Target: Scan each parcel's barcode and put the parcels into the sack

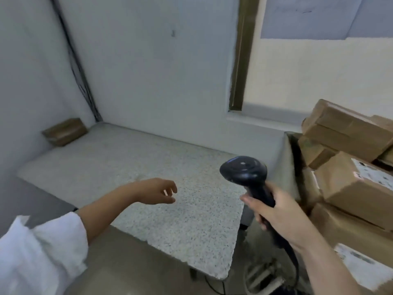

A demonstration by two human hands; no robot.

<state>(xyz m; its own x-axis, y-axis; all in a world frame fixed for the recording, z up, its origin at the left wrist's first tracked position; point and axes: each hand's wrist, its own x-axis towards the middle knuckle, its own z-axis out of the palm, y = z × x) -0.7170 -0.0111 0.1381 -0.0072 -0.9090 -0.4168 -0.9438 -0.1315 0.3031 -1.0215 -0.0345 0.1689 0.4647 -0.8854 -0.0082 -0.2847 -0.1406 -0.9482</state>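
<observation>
Speckled desk [127,167], white-walled corner: right hand [278,211] grips the barcode scanner [244,169]; left hand [155,191] is empty, fingers loosely curled. Stiff cardboard parcels [350,188], stacked at 3 o'clock, look light; grasp opposite sides.

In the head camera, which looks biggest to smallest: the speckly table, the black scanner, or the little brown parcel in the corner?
1. Speckled grey stone tabletop
2. Black handheld barcode scanner
3. Brown taped cardboard parcel in the far corner. It is farther away, so really it may beat the scanner.
</observation>
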